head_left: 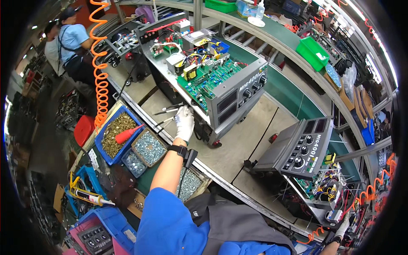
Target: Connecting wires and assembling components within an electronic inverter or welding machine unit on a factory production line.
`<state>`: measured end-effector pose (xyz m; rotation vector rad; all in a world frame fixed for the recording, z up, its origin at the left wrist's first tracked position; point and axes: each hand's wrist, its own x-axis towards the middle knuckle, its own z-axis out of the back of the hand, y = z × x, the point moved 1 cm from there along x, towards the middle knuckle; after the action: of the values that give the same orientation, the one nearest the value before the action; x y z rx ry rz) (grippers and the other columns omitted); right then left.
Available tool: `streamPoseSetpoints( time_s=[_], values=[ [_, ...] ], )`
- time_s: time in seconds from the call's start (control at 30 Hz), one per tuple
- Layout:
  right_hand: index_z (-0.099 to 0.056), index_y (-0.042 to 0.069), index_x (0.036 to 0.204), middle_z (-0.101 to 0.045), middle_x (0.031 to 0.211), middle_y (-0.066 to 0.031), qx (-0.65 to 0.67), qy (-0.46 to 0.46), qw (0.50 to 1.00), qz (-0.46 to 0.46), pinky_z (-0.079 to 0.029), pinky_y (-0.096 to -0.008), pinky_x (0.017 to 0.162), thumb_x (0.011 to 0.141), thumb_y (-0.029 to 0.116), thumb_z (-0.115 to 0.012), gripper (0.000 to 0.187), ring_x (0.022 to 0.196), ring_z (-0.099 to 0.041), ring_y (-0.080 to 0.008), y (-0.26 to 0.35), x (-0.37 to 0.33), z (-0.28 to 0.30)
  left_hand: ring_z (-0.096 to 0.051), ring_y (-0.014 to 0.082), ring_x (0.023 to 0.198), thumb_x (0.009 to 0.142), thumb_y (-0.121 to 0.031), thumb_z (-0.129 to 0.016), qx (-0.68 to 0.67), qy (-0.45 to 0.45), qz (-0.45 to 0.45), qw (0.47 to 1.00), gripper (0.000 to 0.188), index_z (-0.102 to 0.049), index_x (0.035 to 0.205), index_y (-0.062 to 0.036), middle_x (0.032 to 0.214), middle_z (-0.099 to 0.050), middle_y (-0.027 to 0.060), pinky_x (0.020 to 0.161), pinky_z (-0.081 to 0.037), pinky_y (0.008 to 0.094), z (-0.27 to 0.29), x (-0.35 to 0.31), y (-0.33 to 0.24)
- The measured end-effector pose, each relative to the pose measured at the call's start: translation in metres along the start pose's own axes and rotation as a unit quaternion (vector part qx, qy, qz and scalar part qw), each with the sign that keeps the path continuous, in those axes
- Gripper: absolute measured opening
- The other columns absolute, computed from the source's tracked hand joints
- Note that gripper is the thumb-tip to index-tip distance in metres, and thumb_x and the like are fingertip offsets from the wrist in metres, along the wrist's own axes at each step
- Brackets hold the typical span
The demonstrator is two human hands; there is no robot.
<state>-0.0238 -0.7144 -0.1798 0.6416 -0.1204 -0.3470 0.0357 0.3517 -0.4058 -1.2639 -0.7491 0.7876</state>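
In a white glove, my left hand [185,123] is at the near side of an opened welding machine [242,95], low beside its green circuit board [210,83]. Its fingers are curled around black cables [170,109], whose ends stick out to the left. Far off at the lower right, my right hand [342,227], also gloved, reaches to the wired end of a second opened welding machine [293,146]. Its fingers are too small and partly hidden to make out. A coiled orange hose [369,193] hangs close to that hand.
Left of my arm are a blue bin of brass-coloured parts [98,142] with a red-tipped bottle [127,134], trays of silver screws [148,148] and a caulking gun [87,195]. Another orange coiled hose [101,80] hangs at left. People [74,42] stand beyond. A green bin [312,53] is on the far shelf.
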Motion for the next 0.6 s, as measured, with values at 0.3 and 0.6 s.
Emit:
streamPoseSetpoints(
  time_s=[0.3, 0.6],
  values=[
    [-0.044, -0.004, 0.148, -0.045, 0.155, -0.0164, -0.109, 0.001, 0.994, 0.004, -0.026, -0.0346, 0.121, 0.107, 0.03, -0.036, 0.054, 0.144, -0.041, -0.0242, -0.006, -0.005, 0.01, -0.058, 0.0087, 0.077, 0.095, -0.002, -0.063, -0.051, 0.002, 0.086, 0.995, 0.041, -0.057, 0.136, -0.0019, 0.099, -0.066, 0.0065, 0.064, -0.048, 0.022, 0.013, -0.04, -0.015],
    [-0.044, -0.004, 0.148, -0.045, 0.155, -0.0146, -0.039, 0.001, 0.999, 0.003, -0.028, -0.0327, 0.12, 0.108, 0.028, -0.039, 0.052, 0.143, -0.042, -0.0215, 0.012, -0.012, 0.0, -0.048, 0.0023, 0.058, 0.096, 0.005, -0.058, -0.149, 0.02, 0.11, 0.983, 0.031, -0.064, 0.126, 0.0, 0.078, -0.06, -0.0026, 0.047, -0.035, 0.0177, 0.011, -0.018, -0.053]
  ],
)
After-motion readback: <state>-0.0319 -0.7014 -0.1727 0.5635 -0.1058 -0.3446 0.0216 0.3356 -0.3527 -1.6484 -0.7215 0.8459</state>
